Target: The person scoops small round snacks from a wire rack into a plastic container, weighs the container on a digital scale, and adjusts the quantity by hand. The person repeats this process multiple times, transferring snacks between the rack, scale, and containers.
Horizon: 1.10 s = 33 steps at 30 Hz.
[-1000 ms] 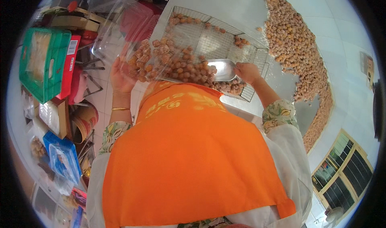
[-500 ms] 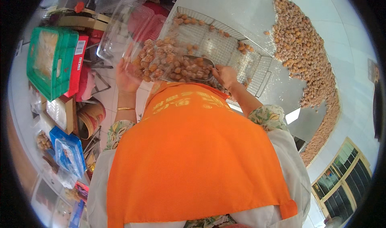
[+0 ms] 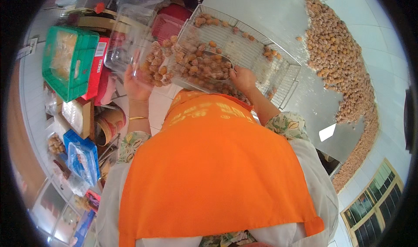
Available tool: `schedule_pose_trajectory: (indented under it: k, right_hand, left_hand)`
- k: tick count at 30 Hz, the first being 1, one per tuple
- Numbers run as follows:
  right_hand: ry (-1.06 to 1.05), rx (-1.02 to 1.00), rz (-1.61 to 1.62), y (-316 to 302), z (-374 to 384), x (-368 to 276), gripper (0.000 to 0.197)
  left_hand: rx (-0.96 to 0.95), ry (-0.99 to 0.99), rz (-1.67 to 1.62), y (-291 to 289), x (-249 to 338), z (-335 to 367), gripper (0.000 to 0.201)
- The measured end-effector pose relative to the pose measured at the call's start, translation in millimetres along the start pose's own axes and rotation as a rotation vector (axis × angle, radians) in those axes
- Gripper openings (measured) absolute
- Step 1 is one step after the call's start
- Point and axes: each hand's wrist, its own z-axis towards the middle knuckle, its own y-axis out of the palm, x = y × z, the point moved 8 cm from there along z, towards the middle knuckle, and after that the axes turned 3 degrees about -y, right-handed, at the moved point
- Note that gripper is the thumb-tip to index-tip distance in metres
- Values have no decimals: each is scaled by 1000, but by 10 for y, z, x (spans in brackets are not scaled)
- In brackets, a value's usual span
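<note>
My left hand (image 3: pixel 138 85) grips a clear plastic box (image 3: pixel 140 73) from its left side. Brown, sugar-dusted round fruits (image 3: pixel 156 65), like candied fruit, fill part of it. Just to the right, my right hand (image 3: pixel 244 80) is closed round the handle end of a metal scoop (image 3: pixel 232 63), mostly hidden by the hand. More fruits (image 3: pixel 203 67) lie in and around the scoop, over the near end of a wire basket (image 3: pixel 285 89). The basket holds loose fruits along its far side and corners. A clear lid-like tray (image 3: pixel 119 40) stands beyond my left hand.
A long heap of the same fruits (image 3: pixel 337 51) covers the right part of a metal table (image 3: pixel 257 7). At left are a green crate (image 3: pixel 87 64), a red box (image 3: pixel 96 68), a blue package (image 3: pixel 82 155) and a bucket (image 3: pixel 102 131). Tiled walls stand at right.
The scoop has drawn back slightly from the plastic box toward the basket. Blurred fruits that bridged scoop and box now lie distinctly in each. The whole view has shifted a little.
</note>
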Motion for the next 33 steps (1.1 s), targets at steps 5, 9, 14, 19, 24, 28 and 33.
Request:
schedule_pose_trajectory:
  k: [5, 9, 14, 19, 24, 28, 33]
  right_hand:
    - [-75, 7, 160, 101, -18, 155, 35]
    - [-37, -12, 190, 102, -75, 274, 36]
    - [-52, 87, 263, -172, -278, 268, 37]
    - [26, 193, 217, -629, -709, 365, 39]
    - [194, 330, 307, -1021, -1479, 381, 37]
    - [390, 474, 265, -1051, -2359, 290, 35]
    - [732, 666, 352, -555, -3685, -160, 34]
  left_hand:
    - [-19, -14, -109, -184, 100, -131, 55]
    - [-135, -58, -48, 191, -81, -121, 56]
    - [95, 27, 77, -140, -46, -124, 57]
    - [-114, -112, -64, 265, -350, 80, 53]
    - [-237, -373, -160, 407, -548, 433, 58]
    - [-192, -488, 273, 646, -865, 670, 59]
    - [-171, -803, 490, 506, -1537, 784, 62]
